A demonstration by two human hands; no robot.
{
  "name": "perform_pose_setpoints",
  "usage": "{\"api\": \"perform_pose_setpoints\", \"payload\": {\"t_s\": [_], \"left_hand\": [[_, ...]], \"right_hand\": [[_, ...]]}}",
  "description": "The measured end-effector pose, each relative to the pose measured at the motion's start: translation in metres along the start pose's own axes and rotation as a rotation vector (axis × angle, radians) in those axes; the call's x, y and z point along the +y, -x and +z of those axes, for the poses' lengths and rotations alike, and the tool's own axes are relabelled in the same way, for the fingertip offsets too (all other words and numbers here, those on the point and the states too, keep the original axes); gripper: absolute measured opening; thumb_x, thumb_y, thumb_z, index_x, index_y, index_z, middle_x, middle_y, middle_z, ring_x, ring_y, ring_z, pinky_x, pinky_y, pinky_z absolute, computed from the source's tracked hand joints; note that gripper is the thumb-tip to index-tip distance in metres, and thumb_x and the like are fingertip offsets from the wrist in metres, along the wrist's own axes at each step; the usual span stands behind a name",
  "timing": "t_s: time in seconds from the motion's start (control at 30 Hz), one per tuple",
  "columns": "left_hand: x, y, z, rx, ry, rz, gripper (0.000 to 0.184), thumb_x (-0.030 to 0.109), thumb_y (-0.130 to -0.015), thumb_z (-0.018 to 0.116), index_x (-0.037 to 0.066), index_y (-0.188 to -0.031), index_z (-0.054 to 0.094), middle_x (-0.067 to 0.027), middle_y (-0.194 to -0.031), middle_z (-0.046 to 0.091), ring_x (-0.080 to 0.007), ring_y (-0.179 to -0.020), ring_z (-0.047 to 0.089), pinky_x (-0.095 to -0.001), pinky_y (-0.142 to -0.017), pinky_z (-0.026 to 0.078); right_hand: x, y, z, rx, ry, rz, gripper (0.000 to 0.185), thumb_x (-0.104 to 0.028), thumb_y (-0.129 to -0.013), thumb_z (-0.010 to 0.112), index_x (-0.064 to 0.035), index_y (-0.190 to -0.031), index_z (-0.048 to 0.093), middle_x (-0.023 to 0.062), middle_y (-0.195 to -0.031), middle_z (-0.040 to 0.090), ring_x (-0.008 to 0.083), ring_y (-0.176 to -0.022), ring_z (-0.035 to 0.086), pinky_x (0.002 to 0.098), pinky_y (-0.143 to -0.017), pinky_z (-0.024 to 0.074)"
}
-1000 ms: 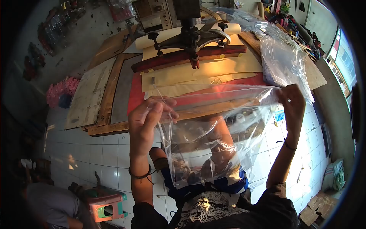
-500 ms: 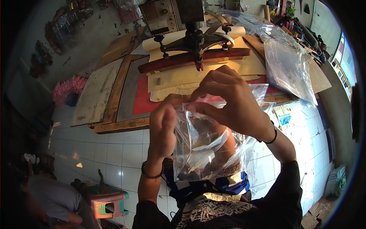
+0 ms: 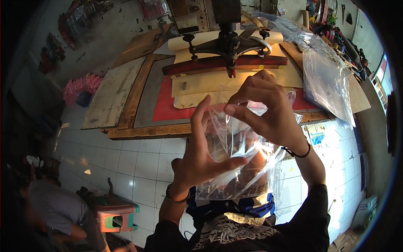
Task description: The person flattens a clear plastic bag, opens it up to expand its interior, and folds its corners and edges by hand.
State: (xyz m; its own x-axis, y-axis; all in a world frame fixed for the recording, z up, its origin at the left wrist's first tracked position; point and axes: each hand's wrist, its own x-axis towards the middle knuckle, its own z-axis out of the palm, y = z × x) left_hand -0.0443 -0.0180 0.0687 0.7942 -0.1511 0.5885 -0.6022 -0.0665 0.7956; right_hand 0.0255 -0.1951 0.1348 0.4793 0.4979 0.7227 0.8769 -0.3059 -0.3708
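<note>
A: Where is the clear plastic film point(image 3: 228, 136), and how do you have it?

B: It hangs between your hands, its lower part over your blue shorts point(image 3: 212, 208). Your right hand point(image 3: 272, 112) appears to pinch its upper edge between thumb and forefinger. Your left hand point(image 3: 200, 158) is spread wide beside it — whether it touches, I cannot tell.

A: Why like that?

B: Probably the pinch bears the limp film's weight, while your left hand spreads so as not to crush its folds.

A: And the surface beyond your hands?

B: A wood-edged tabletop point(image 3: 145, 103), with a red sheet point(image 3: 163, 105) under tan paper point(image 3: 205, 84). The press's red bar point(image 3: 197, 66) sits over that paper, which likely shields what lies beneath. Past your right hand, plastic sheets point(image 3: 325, 84) lie flat, perhaps placed to be within reach.

A: The room?

B: Tiled floor point(image 3: 126, 161) below your hands, sunlit to their right. Low to their left, a co-worker point(image 3: 63, 206) bends near a coral-and-green stool point(image 3: 115, 217) — and farther up that side sits a pink bundle point(image 3: 82, 87).
</note>
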Motion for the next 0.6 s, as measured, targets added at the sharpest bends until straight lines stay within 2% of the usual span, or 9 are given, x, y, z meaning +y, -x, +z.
{"api": "perform_pose_setpoints", "payload": {"t_s": [0.1, 0.13, 0.23, 0.27, 0.37, 0.4, 0.5, 0.6], "left_hand": [[-0.003, 0.014, -0.012, 0.116, 0.046, -0.290, 0.116, 0.060, -0.074, 0.077, 0.001, -0.151, 0.014, -0.0227, -0.133, 0.046, -0.0312, -0.127, 0.047, -0.0452, -0.107, 0.035], [-0.011, 0.024, -0.016, 0.110, -0.062, -0.337, 0.121, 0.071, -0.071, 0.072, 0.001, -0.152, 0.016, -0.0229, -0.130, 0.049, -0.0310, -0.122, 0.050, -0.0444, -0.105, 0.037], [-0.008, 0.059, -0.024, -0.037, -0.144, -0.331, 0.127, 0.071, -0.067, 0.074, 0.000, -0.152, 0.015, -0.0225, -0.127, 0.052, -0.0308, -0.114, 0.053, -0.0442, -0.102, 0.038], [-0.008, 0.070, -0.026, -0.099, -0.213, -0.273, 0.127, 0.061, -0.066, 0.082, -0.003, -0.152, 0.014, -0.0227, -0.128, 0.052, -0.0311, -0.115, 0.052, -0.0448, -0.104, 0.035], [0.008, 0.088, -0.018, -0.106, -0.268, -0.428, 0.120, 0.043, -0.066, 0.085, -0.006, -0.151, 0.016, -0.0237, -0.131, 0.050, -0.0305, -0.124, 0.047, -0.0455, -0.107, 0.032], [0.011, 0.089, -0.018, -0.129, -0.345, -0.470, 0.107, 0.024, -0.070, 0.083, -0.006, -0.150, 0.018, -0.0238, -0.133, 0.047, -0.0295, -0.126, 0.045, -0.0429, -0.108, 0.032], [0.003, 0.099, -0.014, -0.072, -0.255, -0.383, 0.102, 0.019, -0.074, 0.078, -0.001, -0.152, 0.016, -0.0191, -0.127, 0.044, -0.0290, -0.120, 0.045, -0.0421, -0.108, 0.030], [0.005, 0.102, -0.013, -0.081, -0.267, -0.379, 0.100, 0.017, -0.074, 0.077, -0.001, -0.152, 0.016, -0.0178, -0.127, 0.042, -0.0278, -0.120, 0.044, -0.0409, -0.109, 0.028]], "right_hand": [[0.001, 0.000, -0.003, 0.087, -0.006, 0.030, 0.016, -0.020, -0.081, 0.077, -0.0055, -0.081, 0.071, 0.0033, -0.073, 0.063, 0.0191, -0.071, 0.052, 0.0324, -0.073, 0.0393], [0.004, 0.001, -0.004, 0.122, -0.001, 0.036, 0.016, -0.020, -0.082, 0.077, -0.0050, -0.081, 0.071, 0.0037, -0.072, 0.063, 0.0190, -0.070, 0.052, 0.0320, -0.073, 0.0392], [0.009, 0.002, -0.004, 0.177, 0.007, 0.047, 0.017, -0.019, -0.084, 0.076, -0.0030, -0.082, 0.071, 0.0056, -0.072, 0.062, 0.0189, -0.070, 0.055, 0.0311, -0.074, 0.0407], [0.011, 0.002, -0.003, 0.178, -0.002, 0.047, 0.017, -0.019, -0.084, 0.076, -0.0029, -0.082, 0.071, 0.0058, -0.072, 0.062, 0.0189, -0.070, 0.055, 0.0313, -0.074, 0.0413], [0.013, 0.001, 0.004, 0.180, -0.068, 0.098, 0.016, -0.017, -0.084, 0.076, -0.0020, -0.084, 0.071, 0.0054, -0.074, 0.064, 0.0161, -0.070, 0.056, 0.0307, -0.070, 0.0447], [0.010, 0.001, 0.004, 0.168, -0.099, 0.136, 0.016, -0.017, -0.084, 0.076, -0.0018, -0.085, 0.071, 0.0052, -0.075, 0.065, 0.0153, -0.071, 0.056, 0.0302, -0.070, 0.0452], [0.012, 0.001, 0.008, 0.139, -0.147, 0.192, 0.018, -0.018, -0.085, 0.075, -0.0007, -0.087, 0.071, 0.0045, -0.078, 0.065, 0.0120, -0.073, 0.057, 0.0279, -0.069, 0.0466], [0.014, 0.002, 0.007, 0.152, -0.200, 0.234, 0.019, -0.019, -0.086, 0.075, -0.0004, -0.089, 0.070, 0.0040, -0.078, 0.064, 0.0109, -0.075, 0.058, 0.0271, -0.069, 0.0466]]}}
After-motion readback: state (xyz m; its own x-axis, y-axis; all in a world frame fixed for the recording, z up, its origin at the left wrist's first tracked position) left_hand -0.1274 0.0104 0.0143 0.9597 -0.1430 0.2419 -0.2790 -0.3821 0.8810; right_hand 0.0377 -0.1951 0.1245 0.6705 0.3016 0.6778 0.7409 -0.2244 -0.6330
